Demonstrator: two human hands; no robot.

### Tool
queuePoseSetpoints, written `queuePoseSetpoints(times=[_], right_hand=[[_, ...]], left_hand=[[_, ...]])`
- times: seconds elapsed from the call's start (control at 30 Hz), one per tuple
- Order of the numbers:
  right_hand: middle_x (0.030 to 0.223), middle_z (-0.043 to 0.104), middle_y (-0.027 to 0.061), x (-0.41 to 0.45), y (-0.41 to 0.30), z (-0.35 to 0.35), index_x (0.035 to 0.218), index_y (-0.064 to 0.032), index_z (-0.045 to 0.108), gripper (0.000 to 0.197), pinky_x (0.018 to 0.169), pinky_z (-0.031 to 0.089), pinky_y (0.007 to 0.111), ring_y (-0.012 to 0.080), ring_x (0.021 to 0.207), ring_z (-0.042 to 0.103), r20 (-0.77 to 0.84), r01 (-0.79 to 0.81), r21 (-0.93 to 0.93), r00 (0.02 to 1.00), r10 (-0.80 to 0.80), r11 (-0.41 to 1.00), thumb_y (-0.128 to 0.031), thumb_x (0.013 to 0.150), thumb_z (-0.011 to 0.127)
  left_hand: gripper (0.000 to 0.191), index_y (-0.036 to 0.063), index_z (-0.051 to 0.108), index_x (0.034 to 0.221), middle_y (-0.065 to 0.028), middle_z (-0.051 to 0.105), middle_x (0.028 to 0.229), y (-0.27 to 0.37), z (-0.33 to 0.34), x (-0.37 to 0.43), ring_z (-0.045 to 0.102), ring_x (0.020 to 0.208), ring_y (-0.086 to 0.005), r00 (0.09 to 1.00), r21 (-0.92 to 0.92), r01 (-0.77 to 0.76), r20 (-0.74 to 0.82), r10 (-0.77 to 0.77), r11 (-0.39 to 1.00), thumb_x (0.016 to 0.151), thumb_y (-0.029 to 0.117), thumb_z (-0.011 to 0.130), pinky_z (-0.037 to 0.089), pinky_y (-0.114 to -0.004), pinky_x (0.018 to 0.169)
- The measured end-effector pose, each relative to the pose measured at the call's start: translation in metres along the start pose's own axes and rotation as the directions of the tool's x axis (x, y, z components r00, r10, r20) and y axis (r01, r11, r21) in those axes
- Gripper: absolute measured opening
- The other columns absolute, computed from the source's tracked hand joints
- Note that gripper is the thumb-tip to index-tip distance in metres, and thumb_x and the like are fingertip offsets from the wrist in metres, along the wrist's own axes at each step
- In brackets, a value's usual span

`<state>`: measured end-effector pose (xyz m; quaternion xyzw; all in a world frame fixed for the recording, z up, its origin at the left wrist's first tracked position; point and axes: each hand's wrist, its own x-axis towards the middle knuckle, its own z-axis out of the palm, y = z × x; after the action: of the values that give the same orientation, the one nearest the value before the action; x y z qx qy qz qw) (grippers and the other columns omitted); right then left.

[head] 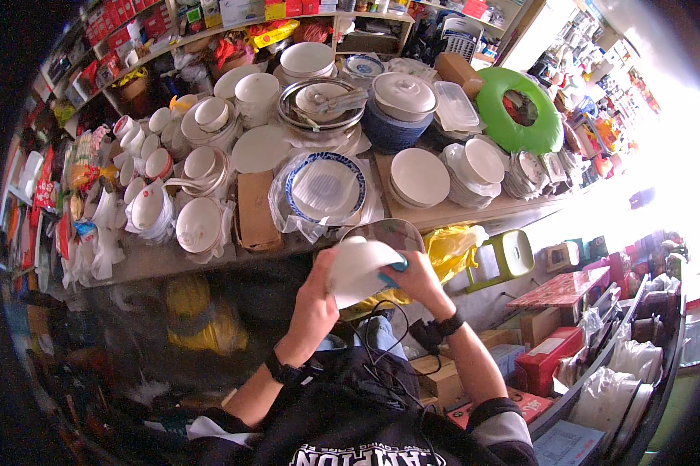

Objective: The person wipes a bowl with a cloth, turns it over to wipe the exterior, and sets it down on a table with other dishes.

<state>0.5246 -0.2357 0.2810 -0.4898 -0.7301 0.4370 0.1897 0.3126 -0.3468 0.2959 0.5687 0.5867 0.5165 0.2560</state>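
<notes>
My left hand grips a white bowl by its side, in front of my chest. The bowl is tilted and blurred. In my right hand is a teal cloth or sponge, pressed against the bowl's right edge. Just beyond the bowl is a dull round container, partly hidden by the bowl and hands. A blue-rimmed plate in clear plastic lies on the table past it. To the right of that plate stands a stack of white bowls.
The wooden table carries more crockery, a cardboard box, a lidded white pot and a green swim ring. A yellow bag and a green stool are at right. Black cables hang at my front.
</notes>
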Motion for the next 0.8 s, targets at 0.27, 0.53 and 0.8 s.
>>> queuePoseSetpoints(times=[0.27,0.53,0.8], right_hand=[[0.082,0.068,0.0265,-0.004,-0.014,-0.002,0.113,0.0004,0.063,0.035,0.071,0.055,0.048,0.0443,0.082,0.068,-0.062,0.096,-0.207,0.992,-0.111,0.974,-0.026,0.091,0.07],[0.082,0.071,0.0181,-0.004,-0.029,-0.013,0.105,-0.0007,0.067,0.025,0.069,0.055,0.038,0.0284,0.075,0.072,-0.185,0.055,-0.038,0.981,-0.061,0.998,-0.022,0.092,0.07],[0.084,0.072,0.0164,-0.008,-0.058,-0.024,0.109,-0.0013,0.069,0.026,0.069,0.055,0.036,0.0225,0.076,0.072,-0.228,-0.011,-0.066,0.974,-0.004,0.998,-0.022,0.093,0.067]], left_hand=[[0.071,0.0058,0.04,0.142,-0.0259,0.057,0.128,0.004,-0.006,0.007,0.055,0.12,-0.0474,0.985,0.039,0.035,0.165,-0.041,0.999,0.075,-0.017,0.053,0.049,-0.047,0.1],[0.064,0.0052,0.048,0.14,-0.0239,0.06,0.13,0.044,-0.017,0.053,0.058,0.119,-0.042,0.97,0.18,-0.009,0.242,-0.036,0.984,0.08,-0.014,0.054,0.05,-0.044,0.101],[0.042,0.0072,0.061,0.128,-0.0172,0.063,0.126,0.045,-0.017,0.084,0.062,0.116,-0.0353,0.942,-0.004,-0.302,0.151,0.299,0.953,0.088,-0.006,0.061,0.051,-0.041,0.099]])
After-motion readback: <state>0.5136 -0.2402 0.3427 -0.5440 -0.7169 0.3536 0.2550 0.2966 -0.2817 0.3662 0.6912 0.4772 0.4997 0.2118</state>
